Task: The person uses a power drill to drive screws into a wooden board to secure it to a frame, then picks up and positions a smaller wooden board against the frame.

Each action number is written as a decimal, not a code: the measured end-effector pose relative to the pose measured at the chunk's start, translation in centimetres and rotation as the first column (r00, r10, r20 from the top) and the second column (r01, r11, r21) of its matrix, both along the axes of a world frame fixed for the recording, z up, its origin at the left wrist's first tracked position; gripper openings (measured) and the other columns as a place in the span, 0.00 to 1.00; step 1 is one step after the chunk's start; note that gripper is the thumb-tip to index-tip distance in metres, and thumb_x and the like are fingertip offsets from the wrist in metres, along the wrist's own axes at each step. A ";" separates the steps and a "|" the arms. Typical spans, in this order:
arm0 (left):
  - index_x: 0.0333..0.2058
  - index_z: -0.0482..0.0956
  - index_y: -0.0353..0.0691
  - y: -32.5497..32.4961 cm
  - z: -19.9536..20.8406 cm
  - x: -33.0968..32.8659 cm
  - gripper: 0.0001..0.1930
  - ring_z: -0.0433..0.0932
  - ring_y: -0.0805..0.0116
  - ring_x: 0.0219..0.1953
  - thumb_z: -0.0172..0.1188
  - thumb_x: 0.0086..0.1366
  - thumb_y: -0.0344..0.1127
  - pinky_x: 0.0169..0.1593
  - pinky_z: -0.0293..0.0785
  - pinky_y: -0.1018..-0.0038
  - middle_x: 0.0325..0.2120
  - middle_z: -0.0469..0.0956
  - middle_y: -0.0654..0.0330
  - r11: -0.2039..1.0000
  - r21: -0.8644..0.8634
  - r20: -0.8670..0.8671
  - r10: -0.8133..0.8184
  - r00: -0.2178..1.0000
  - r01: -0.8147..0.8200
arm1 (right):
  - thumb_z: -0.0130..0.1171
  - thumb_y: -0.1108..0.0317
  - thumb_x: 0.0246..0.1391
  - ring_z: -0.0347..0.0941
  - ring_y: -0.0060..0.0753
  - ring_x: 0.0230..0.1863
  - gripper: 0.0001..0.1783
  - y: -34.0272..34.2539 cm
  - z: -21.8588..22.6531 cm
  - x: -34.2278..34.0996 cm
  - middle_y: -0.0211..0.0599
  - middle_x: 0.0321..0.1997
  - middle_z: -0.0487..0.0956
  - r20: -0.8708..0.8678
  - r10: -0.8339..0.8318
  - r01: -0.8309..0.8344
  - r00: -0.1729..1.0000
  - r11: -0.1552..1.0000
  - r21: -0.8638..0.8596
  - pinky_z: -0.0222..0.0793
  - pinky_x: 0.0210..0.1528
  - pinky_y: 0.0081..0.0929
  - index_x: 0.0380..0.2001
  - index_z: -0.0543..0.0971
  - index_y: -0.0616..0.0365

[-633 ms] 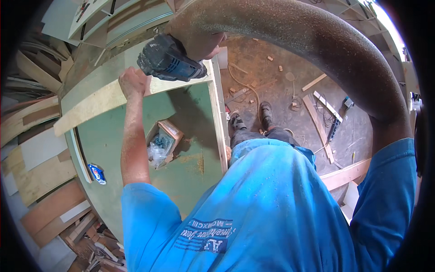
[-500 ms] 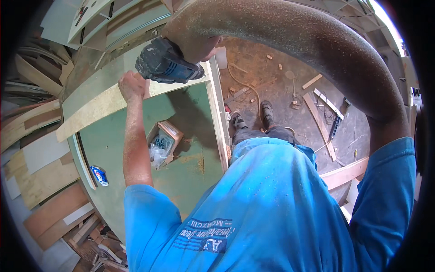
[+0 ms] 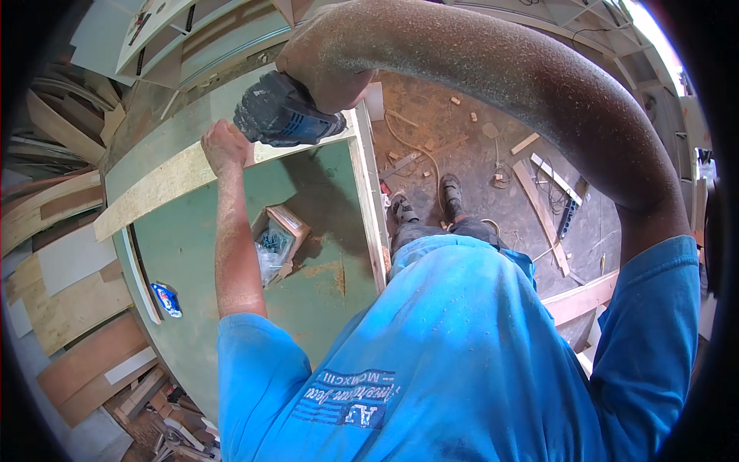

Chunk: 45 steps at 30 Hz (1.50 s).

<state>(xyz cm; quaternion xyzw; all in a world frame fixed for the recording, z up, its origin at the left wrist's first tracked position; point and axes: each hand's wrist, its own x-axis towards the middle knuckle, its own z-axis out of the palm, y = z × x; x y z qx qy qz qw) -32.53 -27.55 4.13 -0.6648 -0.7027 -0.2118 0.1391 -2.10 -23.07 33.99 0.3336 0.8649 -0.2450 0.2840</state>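
My right hand grips a dusty, dark blue and black power drill, tilted over the far corner of a wooden frame. Its tip and the work under it are hidden. Just left of the drill, my left hand is closed on a long pale wooden board, the frame's far side; its fingertips are partly hidden. A shorter wooden piece runs from that corner toward my body. Inside the frame, on the green tabletop, stands an open cardboard box with a clear plastic bag of small dark pieces, perhaps screws.
A small blue and white packet lies on the tabletop near a narrow strip. Boards and offcuts are stacked at left. Wood scraps, a cable and a power strip lie on the floor at right.
The drill has tilted slightly and shifted a little to the right and nearer, along with my right hand. My left hand stays on the board.
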 end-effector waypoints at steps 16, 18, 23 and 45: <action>0.34 0.84 0.29 -0.1 2.6 1.2 0.38 0.78 0.47 0.48 0.53 0.64 0.69 0.60 0.68 0.59 0.38 0.82 0.42 0.962 -0.222 0.173 0.198 0.965 -0.158 | 0.68 0.74 0.38 0.79 0.31 0.35 0.23 -1.7 -3.1 2.3 0.36 0.32 0.82 -0.144 -0.335 0.345 0.931 0.937 0.050 0.77 0.41 0.31 0.43 0.80 0.58; 0.32 0.84 0.30 -0.4 2.5 1.2 0.38 0.78 0.47 0.46 0.54 0.63 0.69 0.59 0.69 0.59 0.36 0.82 0.42 0.963 -0.232 0.211 0.188 0.959 -0.138 | 0.68 0.74 0.38 0.79 0.31 0.40 0.23 -1.4 -3.4 2.1 0.38 0.36 0.83 -0.154 -0.365 0.374 0.918 0.926 0.038 0.76 0.46 0.31 0.44 0.80 0.59; 0.28 0.83 0.30 -0.4 2.1 0.9 0.37 0.78 0.49 0.44 0.56 0.62 0.68 0.57 0.70 0.61 0.33 0.82 0.44 0.982 -0.120 0.211 0.166 0.963 -0.143 | 0.68 0.77 0.41 0.79 0.31 0.43 0.23 -1.8 -4.0 3.1 0.37 0.40 0.83 -0.166 -0.412 0.420 0.896 0.907 0.017 0.75 0.49 0.33 0.46 0.79 0.59; 0.22 0.78 0.29 -0.6 3.3 0.9 0.24 0.78 0.46 0.37 0.70 0.57 0.49 0.44 0.74 0.56 0.26 0.77 0.42 0.987 -0.079 0.375 0.161 0.913 -0.142 | 0.70 0.73 0.54 0.81 0.33 0.50 0.24 -2.5 -4.4 6.8 0.37 0.49 0.84 -0.083 -0.394 0.386 0.915 0.917 -0.101 0.78 0.54 0.32 0.55 0.78 0.55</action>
